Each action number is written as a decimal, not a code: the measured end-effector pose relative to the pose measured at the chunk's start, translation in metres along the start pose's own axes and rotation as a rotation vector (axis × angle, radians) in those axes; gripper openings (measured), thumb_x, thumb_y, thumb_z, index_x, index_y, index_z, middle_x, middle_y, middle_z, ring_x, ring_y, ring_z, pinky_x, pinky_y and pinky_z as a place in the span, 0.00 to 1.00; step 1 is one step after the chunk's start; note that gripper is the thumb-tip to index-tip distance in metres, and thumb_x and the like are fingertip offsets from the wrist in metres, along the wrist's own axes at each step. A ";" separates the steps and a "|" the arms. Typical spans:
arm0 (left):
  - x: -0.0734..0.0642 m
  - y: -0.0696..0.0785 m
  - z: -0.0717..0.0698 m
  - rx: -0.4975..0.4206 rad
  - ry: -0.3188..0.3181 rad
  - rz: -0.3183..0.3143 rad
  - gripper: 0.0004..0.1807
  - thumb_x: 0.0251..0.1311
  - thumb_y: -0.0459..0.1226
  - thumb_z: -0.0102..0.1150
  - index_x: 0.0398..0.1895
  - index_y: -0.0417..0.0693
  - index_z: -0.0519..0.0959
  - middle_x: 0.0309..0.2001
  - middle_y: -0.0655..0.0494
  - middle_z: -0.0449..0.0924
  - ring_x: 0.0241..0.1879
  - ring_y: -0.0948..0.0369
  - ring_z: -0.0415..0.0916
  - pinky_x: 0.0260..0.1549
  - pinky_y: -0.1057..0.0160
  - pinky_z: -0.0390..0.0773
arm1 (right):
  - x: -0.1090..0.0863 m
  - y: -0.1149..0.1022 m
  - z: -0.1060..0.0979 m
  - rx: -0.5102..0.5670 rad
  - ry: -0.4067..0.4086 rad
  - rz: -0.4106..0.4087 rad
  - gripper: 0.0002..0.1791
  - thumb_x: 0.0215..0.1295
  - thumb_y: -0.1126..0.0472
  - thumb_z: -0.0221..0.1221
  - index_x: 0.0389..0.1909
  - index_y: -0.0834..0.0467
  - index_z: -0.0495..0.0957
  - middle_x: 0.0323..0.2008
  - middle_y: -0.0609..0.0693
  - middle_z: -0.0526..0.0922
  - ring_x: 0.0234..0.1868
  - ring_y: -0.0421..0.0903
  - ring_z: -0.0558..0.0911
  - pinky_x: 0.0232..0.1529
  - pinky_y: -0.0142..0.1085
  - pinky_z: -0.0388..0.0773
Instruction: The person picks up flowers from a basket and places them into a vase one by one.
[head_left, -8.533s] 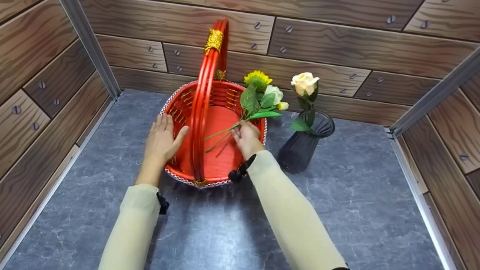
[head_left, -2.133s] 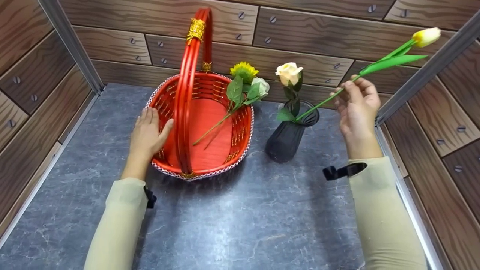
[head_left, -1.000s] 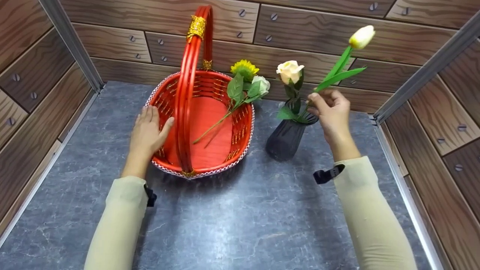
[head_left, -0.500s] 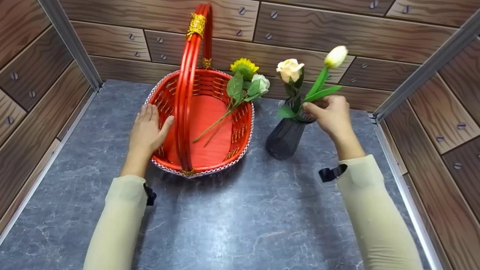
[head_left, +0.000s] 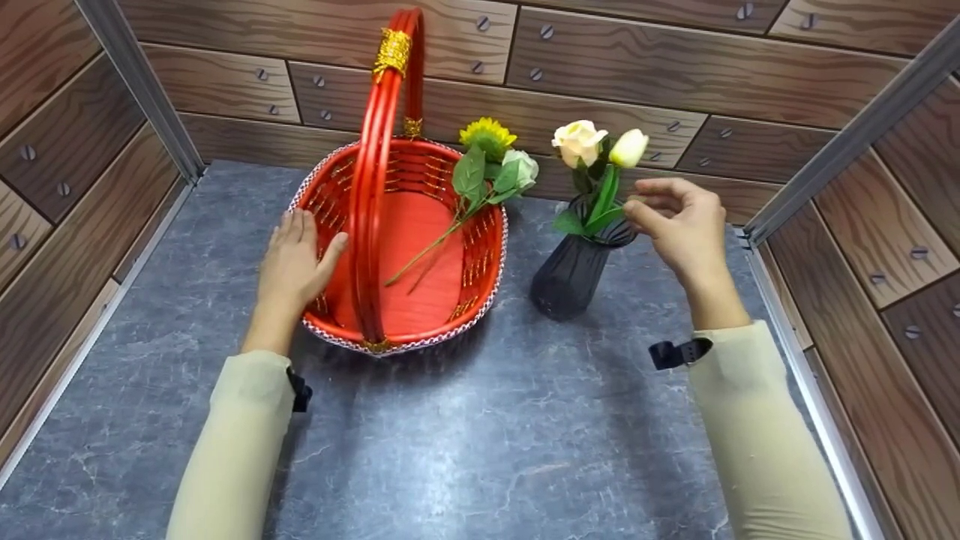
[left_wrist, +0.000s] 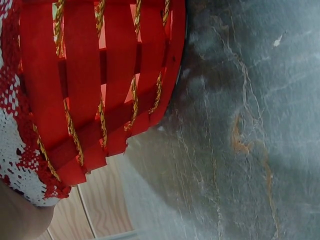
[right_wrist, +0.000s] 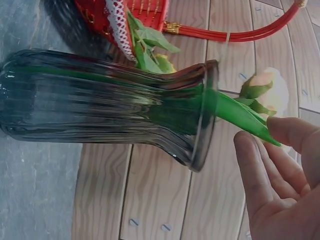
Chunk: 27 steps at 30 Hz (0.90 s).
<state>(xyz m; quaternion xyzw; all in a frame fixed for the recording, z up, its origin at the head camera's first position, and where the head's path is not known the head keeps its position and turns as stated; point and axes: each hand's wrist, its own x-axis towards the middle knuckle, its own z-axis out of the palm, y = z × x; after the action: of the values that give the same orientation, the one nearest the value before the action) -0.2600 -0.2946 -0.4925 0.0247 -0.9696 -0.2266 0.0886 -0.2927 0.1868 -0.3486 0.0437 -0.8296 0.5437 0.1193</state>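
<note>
In the head view, my left hand (head_left: 295, 259) rests on the left rim of a red basket (head_left: 420, 281), fingers straight and thumb spread inward. A dark glass vase (head_left: 568, 277) stands right of the basket. In it are a cream rose (head_left: 580, 142) and a pale yellow tulip (head_left: 628, 148), both heads above the rim. My right hand (head_left: 686, 225) is just right of the vase mouth. In the right wrist view, its thumb and fingers are parted around the tip of the tulip's green leaf (right_wrist: 242, 117), without gripping it.
A yellow sunflower (head_left: 487, 137) and a white rose (head_left: 523, 169) lean over the basket's right rim, stems inside. The basket's tall arched handle (head_left: 373, 172) rises over it. Wood-patterned walls (head_left: 600, 56) enclose the grey marbled surface (head_left: 450, 450) at back and sides.
The tulip has come from the basket into the vase, its stem sliding down until the head sits beside the rose. My right hand has let go and drawn slightly right. My left hand stays on the basket.
</note>
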 end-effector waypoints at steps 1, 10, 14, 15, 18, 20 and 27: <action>0.000 0.000 0.000 0.001 -0.002 -0.002 0.51 0.71 0.67 0.28 0.76 0.30 0.50 0.77 0.33 0.46 0.78 0.41 0.38 0.76 0.43 0.41 | -0.001 -0.001 -0.001 0.015 0.016 -0.010 0.16 0.59 0.66 0.69 0.48 0.65 0.83 0.33 0.46 0.88 0.32 0.37 0.87 0.36 0.30 0.85; 0.000 0.001 -0.001 0.009 -0.016 -0.004 0.52 0.70 0.68 0.27 0.76 0.29 0.49 0.77 0.32 0.45 0.78 0.40 0.38 0.76 0.44 0.39 | -0.019 -0.022 0.001 0.153 0.118 -0.161 0.11 0.57 0.71 0.69 0.41 0.68 0.83 0.31 0.53 0.88 0.26 0.44 0.86 0.32 0.33 0.85; 0.001 0.001 -0.001 0.009 -0.011 -0.006 0.52 0.70 0.68 0.28 0.76 0.30 0.50 0.77 0.32 0.46 0.78 0.40 0.39 0.76 0.44 0.41 | -0.033 -0.030 0.014 0.249 0.048 -0.172 0.12 0.57 0.72 0.69 0.42 0.70 0.82 0.31 0.56 0.87 0.27 0.47 0.86 0.33 0.35 0.86; 0.001 0.001 -0.001 0.008 -0.011 -0.007 0.52 0.70 0.68 0.28 0.76 0.30 0.50 0.77 0.32 0.46 0.78 0.41 0.39 0.76 0.44 0.41 | -0.036 -0.031 0.019 0.261 0.026 -0.168 0.12 0.57 0.72 0.68 0.42 0.71 0.82 0.32 0.56 0.87 0.28 0.47 0.86 0.33 0.35 0.86; 0.002 0.000 -0.001 0.012 -0.015 -0.011 0.52 0.70 0.68 0.29 0.76 0.30 0.50 0.77 0.33 0.46 0.79 0.41 0.38 0.76 0.43 0.41 | -0.043 -0.032 0.036 0.285 -0.029 -0.173 0.12 0.58 0.72 0.68 0.43 0.71 0.81 0.32 0.58 0.86 0.28 0.48 0.86 0.34 0.38 0.86; 0.001 0.000 -0.001 0.009 -0.017 -0.013 0.52 0.70 0.68 0.29 0.77 0.30 0.49 0.77 0.33 0.46 0.79 0.41 0.38 0.76 0.43 0.41 | -0.047 -0.030 0.048 0.311 -0.066 -0.171 0.12 0.59 0.72 0.67 0.43 0.72 0.81 0.32 0.59 0.86 0.29 0.49 0.86 0.35 0.40 0.86; 0.001 0.000 0.000 0.006 -0.022 -0.015 0.53 0.70 0.68 0.27 0.77 0.30 0.49 0.77 0.33 0.44 0.79 0.41 0.36 0.76 0.44 0.38 | -0.050 -0.019 0.091 0.393 -0.208 -0.064 0.13 0.60 0.71 0.66 0.45 0.69 0.81 0.37 0.63 0.85 0.34 0.52 0.86 0.40 0.45 0.86</action>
<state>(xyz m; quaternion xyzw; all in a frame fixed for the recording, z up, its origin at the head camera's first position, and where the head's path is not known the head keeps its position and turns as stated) -0.2612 -0.2951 -0.4921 0.0295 -0.9710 -0.2247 0.0760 -0.2540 0.0930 -0.3790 0.1483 -0.7136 0.6835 0.0396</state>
